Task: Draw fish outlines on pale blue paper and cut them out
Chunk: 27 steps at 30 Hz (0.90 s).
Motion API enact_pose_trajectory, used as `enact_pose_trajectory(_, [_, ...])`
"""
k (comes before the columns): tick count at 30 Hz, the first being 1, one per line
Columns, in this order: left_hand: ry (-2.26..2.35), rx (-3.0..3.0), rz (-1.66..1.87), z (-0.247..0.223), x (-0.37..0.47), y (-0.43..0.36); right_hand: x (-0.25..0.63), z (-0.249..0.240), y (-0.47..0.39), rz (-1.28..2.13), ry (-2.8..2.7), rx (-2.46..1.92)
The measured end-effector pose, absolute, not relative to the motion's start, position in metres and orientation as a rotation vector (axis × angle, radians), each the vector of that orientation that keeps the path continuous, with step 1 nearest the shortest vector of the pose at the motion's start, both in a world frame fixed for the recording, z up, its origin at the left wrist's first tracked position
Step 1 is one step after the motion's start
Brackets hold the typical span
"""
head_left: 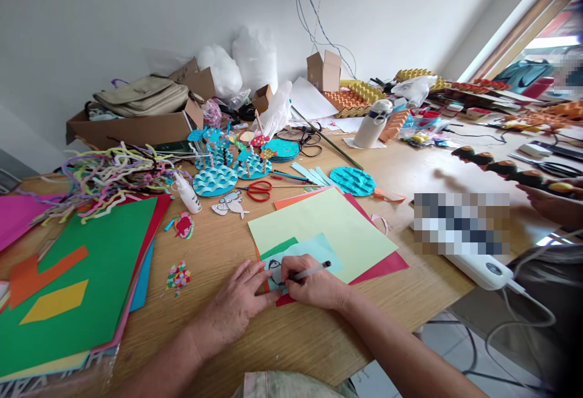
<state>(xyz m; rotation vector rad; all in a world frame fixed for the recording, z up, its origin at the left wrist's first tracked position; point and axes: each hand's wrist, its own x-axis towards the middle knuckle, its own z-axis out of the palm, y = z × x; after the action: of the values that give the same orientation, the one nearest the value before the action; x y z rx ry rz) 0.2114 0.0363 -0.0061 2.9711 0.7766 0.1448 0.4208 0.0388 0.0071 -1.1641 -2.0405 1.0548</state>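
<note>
My right hand (316,282) is closed around a pen (312,271) with a black end, held over a small light-blue sheet (325,251). A dark outline drawing (274,267) with an eye-like shape shows beside my fingers; the fingers hide part of it. Flat on the table and the sheet's left edge, my left hand (241,293) lies with fingers spread. Under the light-blue sheet are a pale-green sheet (325,212) and red paper (380,266). Nearby lie red-handled scissors (260,190), a white fish cutout (231,203), a red fish cutout (184,225) and a glue bottle (187,194).
Coloured paper (104,270) and pipe cleaners (109,176) lie to the left. Small paper dots (178,277) sit near my left arm. Blue wavy discs (352,180) stand farther back. A power strip (478,267) lies at the right edge, near another person's hand (553,203).
</note>
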Motion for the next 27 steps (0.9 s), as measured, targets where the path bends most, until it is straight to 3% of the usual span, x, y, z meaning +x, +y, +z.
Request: enact_pose_trajectory(27, [0.803, 2.916, 0.092, -0.0045, 0.2126, 0.0357, 0.4174, 0.0052, 0.0352, 0.954, -2.037, -1.137])
